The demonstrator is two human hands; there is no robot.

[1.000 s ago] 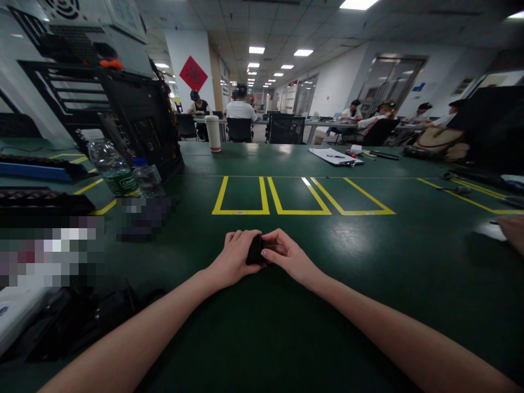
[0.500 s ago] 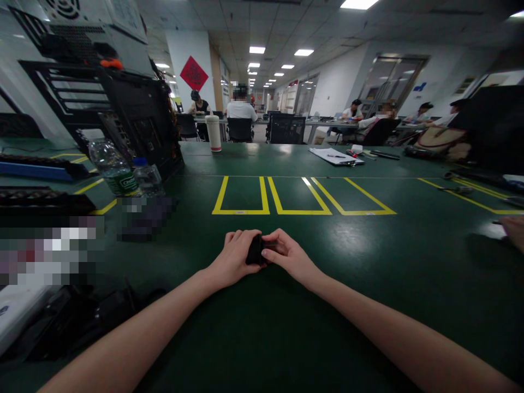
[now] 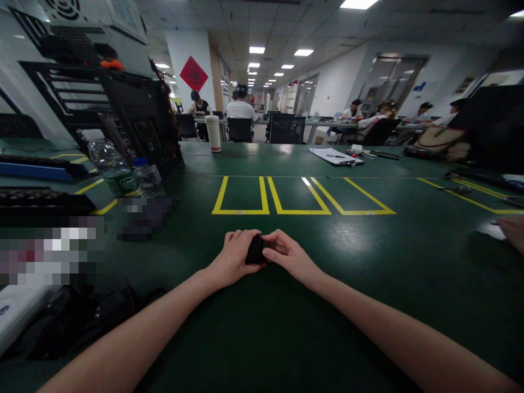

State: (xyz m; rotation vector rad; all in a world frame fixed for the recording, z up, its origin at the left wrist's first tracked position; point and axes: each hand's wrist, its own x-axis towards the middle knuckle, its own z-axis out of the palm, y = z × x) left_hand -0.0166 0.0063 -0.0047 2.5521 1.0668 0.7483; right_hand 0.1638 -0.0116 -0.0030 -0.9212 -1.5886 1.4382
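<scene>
1. Black block (image 3: 254, 251) sits between the hands, over the table (image 3: 262, 327); long axis partly hidden.
2. Left hand (image 3: 234, 256), nearer, has fingers curled round it.
3. Right hand (image 3: 289, 255) meets its right side, fingers slightly bent; grip unclear.

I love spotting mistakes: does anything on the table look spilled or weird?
No spill or damage shows. The clear plastic bottle with the green label at left leans, perhaps because the picture's edges stretch. The small black boxy object is partly covered, so I can't check it all.
</scene>
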